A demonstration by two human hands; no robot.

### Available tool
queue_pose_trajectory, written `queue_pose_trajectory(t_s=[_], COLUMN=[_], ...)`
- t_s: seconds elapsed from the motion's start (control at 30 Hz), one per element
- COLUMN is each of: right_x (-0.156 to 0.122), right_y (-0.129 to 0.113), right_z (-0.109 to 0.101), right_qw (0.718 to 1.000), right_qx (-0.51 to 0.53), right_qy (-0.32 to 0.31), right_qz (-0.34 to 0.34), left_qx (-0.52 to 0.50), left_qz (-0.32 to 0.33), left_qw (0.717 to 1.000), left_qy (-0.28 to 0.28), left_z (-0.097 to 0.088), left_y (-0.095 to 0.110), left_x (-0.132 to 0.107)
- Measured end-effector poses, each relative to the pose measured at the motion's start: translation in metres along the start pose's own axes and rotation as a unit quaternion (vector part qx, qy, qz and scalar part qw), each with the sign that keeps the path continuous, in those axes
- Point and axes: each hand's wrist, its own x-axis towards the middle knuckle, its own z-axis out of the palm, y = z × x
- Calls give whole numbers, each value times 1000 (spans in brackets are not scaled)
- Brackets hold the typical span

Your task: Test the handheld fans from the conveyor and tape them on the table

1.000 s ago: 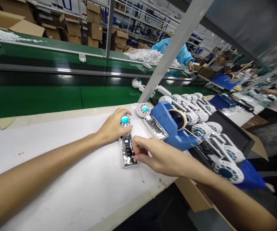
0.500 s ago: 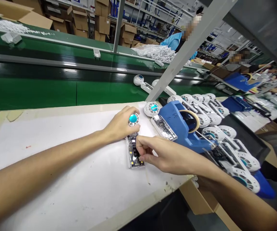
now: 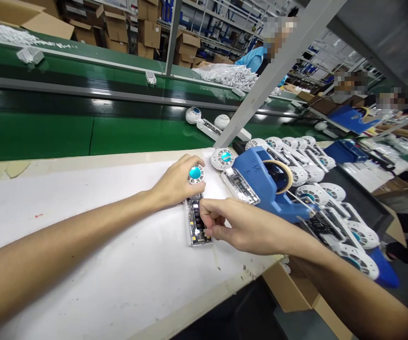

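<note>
A small hand-held fan with a clear handle and a round white head with a teal centre lies on the white table. My left hand holds its head end down. My right hand pinches at the handle's right side with thumb and fingertips; whatever is between them is too small to tell. A second fan of the same kind lies just to the right, against a blue tape dispenser.
Several more fans are stacked in a black tray right of the dispenser. A green conveyor belt runs behind the table with two fans on it. A slanted grey post rises behind. Other people work further down the line.
My right hand has crept up the fan's handle toward my left hand. My view has shifted slightly; the fans on the belt have drifted left.
</note>
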Motion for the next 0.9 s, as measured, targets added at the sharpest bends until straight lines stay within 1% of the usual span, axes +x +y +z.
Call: queue_pose_trajectory(t_s=[0.27, 0.47, 0.6, 0.8, 0.9], right_x=[0, 2, 2, -1, 0], right_y=[-3, -10, -12, -11, -11], right_z=[0, -2, -1, 5, 7], right_qw=[1000, 999, 998, 996, 991], right_qx=[-16, -34, -50, -81, -120], right_qy=[-1, -14, -4, 21, 34], right_qz=[9, 35, 33, 20, 47], left_qx=[-3, -3, -4, -5, -6], left_qz=[4, 2, -2, -3, -7], left_qw=[1000, 1000, 1000, 1000, 1000], left_qy=[6, 3, 2, 1, 0], left_z=[1, 1, 1, 1, 1], left_y=[-3, -3, -2, -1, -1], left_x=[0, 0, 0, 0, 0])
